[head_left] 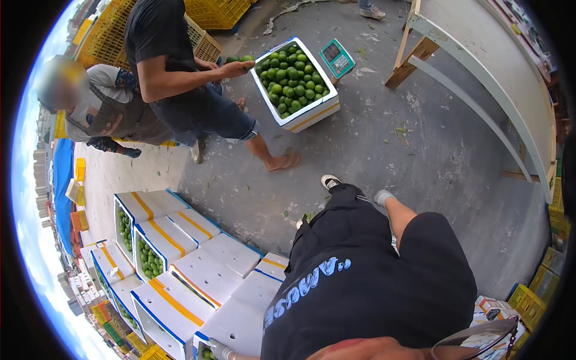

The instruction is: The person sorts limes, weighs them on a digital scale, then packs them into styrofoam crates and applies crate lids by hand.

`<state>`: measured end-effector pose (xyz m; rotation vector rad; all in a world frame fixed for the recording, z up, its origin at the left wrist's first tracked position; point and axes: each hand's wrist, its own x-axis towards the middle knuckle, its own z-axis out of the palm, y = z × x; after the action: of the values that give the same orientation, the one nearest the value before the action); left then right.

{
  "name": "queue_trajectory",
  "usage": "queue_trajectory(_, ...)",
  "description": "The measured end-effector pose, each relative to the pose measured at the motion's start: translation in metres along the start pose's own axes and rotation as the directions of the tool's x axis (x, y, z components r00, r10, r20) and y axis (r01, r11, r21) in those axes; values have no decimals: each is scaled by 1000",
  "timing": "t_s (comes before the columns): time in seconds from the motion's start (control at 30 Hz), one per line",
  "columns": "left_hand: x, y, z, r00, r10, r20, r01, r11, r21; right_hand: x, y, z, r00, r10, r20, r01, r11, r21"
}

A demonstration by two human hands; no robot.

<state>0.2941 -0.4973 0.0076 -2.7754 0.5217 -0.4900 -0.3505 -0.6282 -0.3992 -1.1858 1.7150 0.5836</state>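
At the bottom edge, my left hand (pixel 222 350), in a light glove, is at the edge of a white foam box with green limes (pixel 207 354) showing at its open side. The frame cuts the hand off, and its finger shape and any grip are unclear. My right hand is out of view. Closed white foam boxes (pixel 211 271) with yellow tape are stacked beside my body. Ahead, an open white foam box (pixel 310 114) full of limes (pixel 292 81) stands by a green digital scale display (pixel 337 58).
A person in a dark shirt (pixel 157 45) holds limes beside the open box. Another person in an apron (pixel 114 111) bends behind. Yellow crates (pixel 216 12) stand at the back, a white-framed wooden table (pixel 474 66) at the right. Leaves are scattered on the grey floor (pixel 420 162).
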Motion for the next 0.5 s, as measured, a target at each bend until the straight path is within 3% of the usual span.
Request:
queue_trajectory(0.17,0,0,-1,998,14,-58,-10,998,67,54,47,-47,983,166,-84,-159,984,87)
queue_trajectory(0.27,2,-4,-1,991,50,-123,-38,995,95,91,58,-54,993,11,-114,-20,996,-86)
queue_trajectory(0.37,5,-12,0,960,141,-243,-115,986,118,78,42,-73,989,19,-147,-22,1000,-17)
queue_trajectory(0.47,2,-27,3,846,304,-438,-269,953,141,77,33,-74,984,-176,-38,149,914,-378)
queue_trajectory(0.5,1,-27,2,844,319,-432,-282,948,150,73,27,-75,992,-116,-51,98,958,-271)
